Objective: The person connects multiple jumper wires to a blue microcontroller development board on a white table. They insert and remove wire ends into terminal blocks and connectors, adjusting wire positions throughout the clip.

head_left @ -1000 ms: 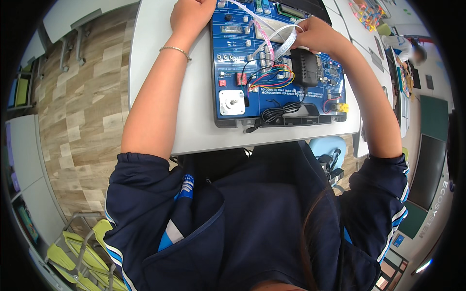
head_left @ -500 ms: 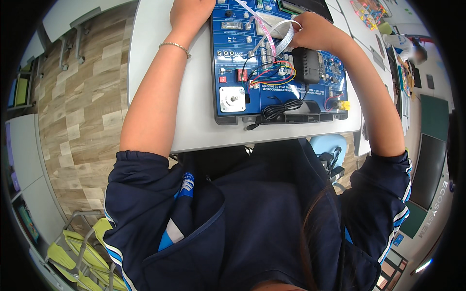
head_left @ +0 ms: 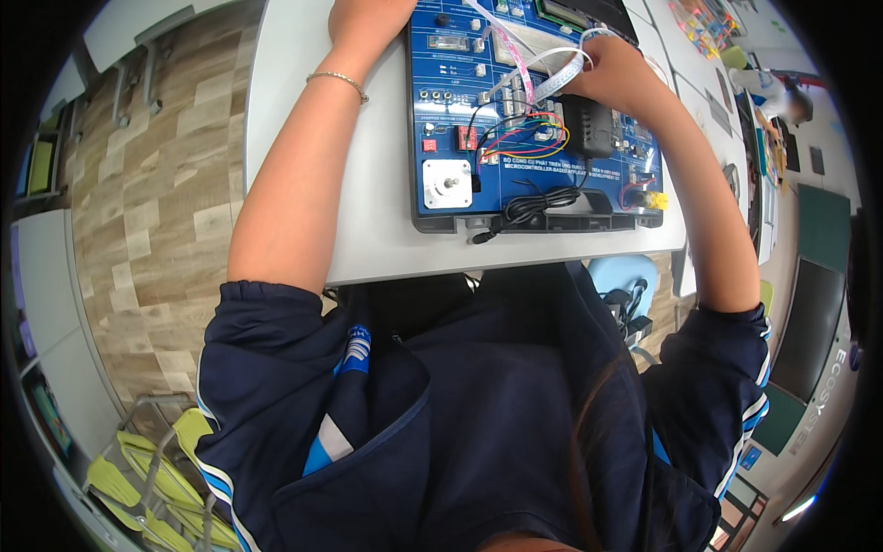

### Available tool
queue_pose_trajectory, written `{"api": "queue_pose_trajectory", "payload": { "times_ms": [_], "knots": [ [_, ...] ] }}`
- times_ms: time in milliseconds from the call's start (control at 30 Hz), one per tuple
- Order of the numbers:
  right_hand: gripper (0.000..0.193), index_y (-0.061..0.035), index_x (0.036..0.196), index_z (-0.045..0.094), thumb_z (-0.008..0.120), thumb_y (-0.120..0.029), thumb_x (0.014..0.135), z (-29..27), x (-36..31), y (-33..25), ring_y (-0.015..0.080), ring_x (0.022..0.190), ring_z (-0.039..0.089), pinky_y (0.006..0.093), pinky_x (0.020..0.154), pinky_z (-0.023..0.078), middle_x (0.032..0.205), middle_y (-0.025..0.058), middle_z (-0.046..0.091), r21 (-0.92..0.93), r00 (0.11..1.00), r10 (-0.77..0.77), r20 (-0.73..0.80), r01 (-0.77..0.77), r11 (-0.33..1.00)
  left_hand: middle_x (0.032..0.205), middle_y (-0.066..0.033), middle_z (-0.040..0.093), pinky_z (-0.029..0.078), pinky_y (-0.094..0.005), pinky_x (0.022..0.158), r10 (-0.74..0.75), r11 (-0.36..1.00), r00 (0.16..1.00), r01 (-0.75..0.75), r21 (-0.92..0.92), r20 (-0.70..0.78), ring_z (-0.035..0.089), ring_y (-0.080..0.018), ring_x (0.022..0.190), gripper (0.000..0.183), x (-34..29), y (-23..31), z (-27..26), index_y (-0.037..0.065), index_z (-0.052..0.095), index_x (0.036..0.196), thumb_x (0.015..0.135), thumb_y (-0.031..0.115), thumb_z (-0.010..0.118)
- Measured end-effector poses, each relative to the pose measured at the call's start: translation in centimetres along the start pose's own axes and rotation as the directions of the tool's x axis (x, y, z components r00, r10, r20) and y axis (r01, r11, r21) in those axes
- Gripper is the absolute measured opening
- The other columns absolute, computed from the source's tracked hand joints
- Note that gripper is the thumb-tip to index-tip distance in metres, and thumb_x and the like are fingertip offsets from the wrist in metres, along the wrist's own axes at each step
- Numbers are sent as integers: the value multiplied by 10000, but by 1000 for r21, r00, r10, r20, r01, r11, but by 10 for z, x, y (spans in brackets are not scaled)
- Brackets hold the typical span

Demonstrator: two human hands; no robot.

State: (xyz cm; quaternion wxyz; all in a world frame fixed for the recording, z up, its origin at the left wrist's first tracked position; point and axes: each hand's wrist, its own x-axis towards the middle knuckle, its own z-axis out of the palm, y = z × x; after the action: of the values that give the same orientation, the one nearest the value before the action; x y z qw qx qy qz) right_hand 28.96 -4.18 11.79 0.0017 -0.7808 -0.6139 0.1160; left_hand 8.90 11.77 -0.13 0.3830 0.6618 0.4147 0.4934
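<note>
**Partway wired, at a guess**

Looking at a blue electronics board (head_left: pixel 497 190) on the tabletop (head_left: pixel 375 189). Already in place: coloured jumper wires (head_left: pixel 543 154), arcing across the near half, to the right of a square silver motor (head_left: pixel 447 184). Not hooked up, judging by the loose plug end (head_left: pixel 483 236) at the near edge: a black adapter (head_left: pixel 590 127) on the board's right half, with its black cable (head_left: pixel 543 202) bundled. Also unsettled: a pale strip (head_left: pixel 558 81), looped over the far part. As for hands, right hand (head_left: pixel 618 78) with fingers curled in, seemingly pinching that strip. Left hand (head_left: pixel 370 23) by the board's far left edge, cut off by the view, so can't tell how open or whether holding anything. Can't judge the rest from here.
</note>
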Motion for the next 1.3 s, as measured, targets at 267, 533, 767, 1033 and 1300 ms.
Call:
{"api": "queue_pose_trajectory", "payload": {
  "times_ms": [267,533,767,1033,1300],
  "knots": [
    [191,-1,781,697,755,-181,755,13,-18,16,274,653,652,378,623,514,738,147,667,0,875,-424,-233,436,900,731,-59,658,488,-322,642,3,999,1000,-3,39,-1,618,-186,669,176,1,1,1,69,659,914,890,236,606],
    [179,1,780,700,754,-168,758,6,-18,6,311,680,653,376,651,517,753,163,675,-30,893,-429,-133,429,903,738,-62,666,492,-321,648,-9,999,1000,9,44,-1,630,-187,681,175,0,2,-1,69,662,921,889,231,606],
    [208,9,814,691,753,-188,784,6,-21,6,307,676,662,384,639,517,768,163,688,11,928,-338,-159,344,939,719,-56,653,485,-323,639,0,1000,1000,0,12,1,612,-183,660,168,0,0,0,70,661,915,887,226,605],
    [178,9,852,681,736,-153,803,17,-27,11,306,735,668,370,654,522,813,143,683,9,898,-354,-260,369,929,710,-53,647,479,-321,631,-41,999,999,41,3,10,607,-175,654,165,-2,6,-1,68,655,908,887,223,602],
    [124,-8,882,689,708,-99,800,19,-33,8,319,766,664,374,694,528,852,157,673,-75,862,-460,-214,455,887,701,-56,643,478,-320,629,6,1000,1000,-6,20,-6,604,-178,646,170,0,2,0,65,657,910,887,224,603]
  ]
}}
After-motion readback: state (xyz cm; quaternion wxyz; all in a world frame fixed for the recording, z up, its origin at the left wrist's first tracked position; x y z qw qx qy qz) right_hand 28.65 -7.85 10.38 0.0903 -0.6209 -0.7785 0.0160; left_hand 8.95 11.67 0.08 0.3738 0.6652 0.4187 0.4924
